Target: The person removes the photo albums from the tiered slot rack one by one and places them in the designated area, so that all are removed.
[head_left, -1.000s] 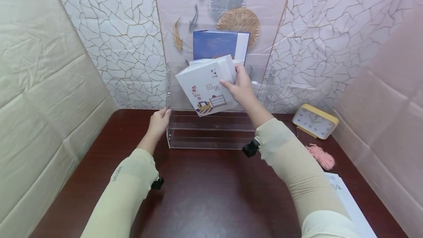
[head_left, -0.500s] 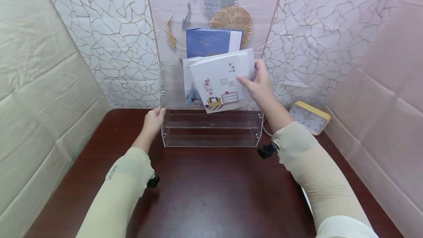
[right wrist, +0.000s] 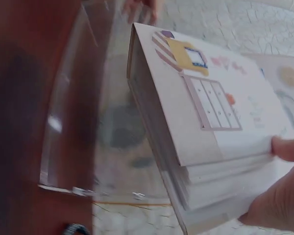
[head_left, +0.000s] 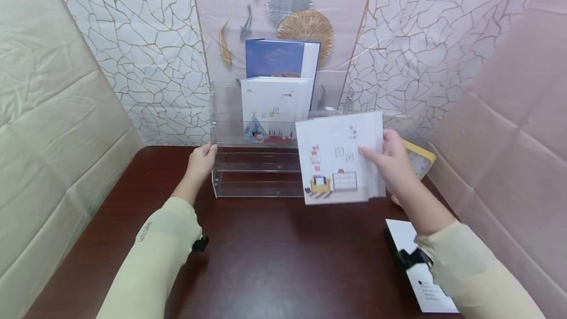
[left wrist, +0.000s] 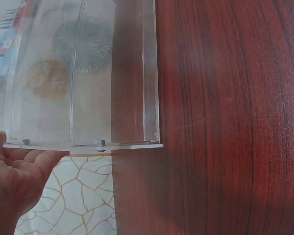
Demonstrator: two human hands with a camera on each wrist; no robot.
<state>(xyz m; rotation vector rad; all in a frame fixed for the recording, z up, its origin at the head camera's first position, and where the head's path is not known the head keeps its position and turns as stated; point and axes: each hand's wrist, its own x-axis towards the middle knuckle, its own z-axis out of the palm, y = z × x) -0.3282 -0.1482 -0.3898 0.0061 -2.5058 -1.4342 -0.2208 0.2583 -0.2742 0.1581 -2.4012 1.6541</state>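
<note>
A white book [head_left: 330, 159] with a printed yellow armchair and chest of drawers is gripped at its right edge by my right hand [head_left: 394, 161], thumb on the front cover. In the right wrist view the book [right wrist: 206, 103] shows its thick page block, the pages slightly parted. My left hand [head_left: 201, 164] holds the left side of a clear acrylic rack [head_left: 257, 190]. Seen from the left wrist, fingers of the left hand [left wrist: 19, 176] lie behind the rack's side panel. On the rack stand a white book with a tent picture [head_left: 274, 105] and, behind it, a taller blue book [head_left: 274, 58].
A yellow clock [head_left: 418, 156] stands at the back right, partly behind the right hand. White printed paper [head_left: 427, 289] lies on the dark red table [head_left: 266, 260] under the right forearm. A patterned cloth wall [head_left: 155, 63] rises behind the rack.
My right hand has carried the armchair book off the rack, rightward, down and nearer, uncovering the tent book. My left hand keeps hold of the rack's side. The view has shifted slightly right.
</note>
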